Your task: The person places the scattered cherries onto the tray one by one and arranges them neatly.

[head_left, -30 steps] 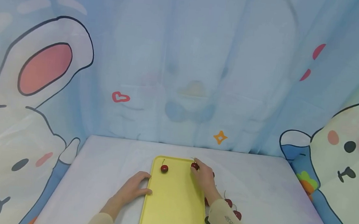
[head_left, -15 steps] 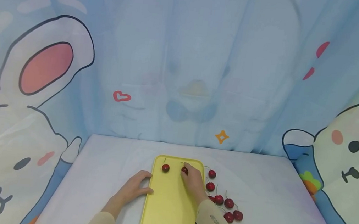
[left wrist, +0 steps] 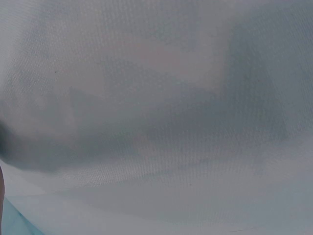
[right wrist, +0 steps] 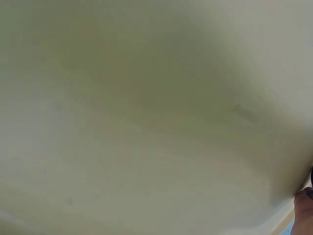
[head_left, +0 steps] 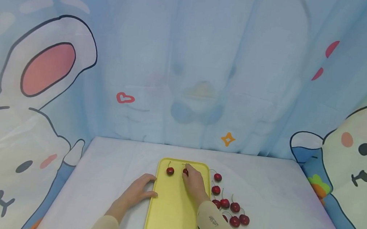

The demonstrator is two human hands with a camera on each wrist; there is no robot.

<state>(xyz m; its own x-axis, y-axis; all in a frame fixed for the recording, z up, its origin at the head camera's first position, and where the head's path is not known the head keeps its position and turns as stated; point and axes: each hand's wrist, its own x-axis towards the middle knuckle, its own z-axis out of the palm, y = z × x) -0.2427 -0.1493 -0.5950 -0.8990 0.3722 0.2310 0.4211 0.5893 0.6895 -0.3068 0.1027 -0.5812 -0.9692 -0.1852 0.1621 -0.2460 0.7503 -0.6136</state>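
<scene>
In the head view a yellow tray lies lengthwise on the table. One dark red cherry with its stem up sits near the tray's far left corner. My right hand pinches a second cherry over the tray's far end, to the right of the first; fingers cover part of it. Against the tray's left rim rest the thumb and fingertips of my left hand, spread apart. The left wrist view shows mostly pale cloth. At the right wrist view's lower right corner, a bit of finger appears beside something dark.
Several loose cherries with stems lie on the white tablecloth along the tray's right side, close to my right forearm. Behind the table hangs a blue curtain printed with cartoon animals.
My right hand has carried its cherry leftward from the tray's far right corner, nearer the first cherry. More loose cherries show beside the forearm. The left hand has stayed at the rim.
</scene>
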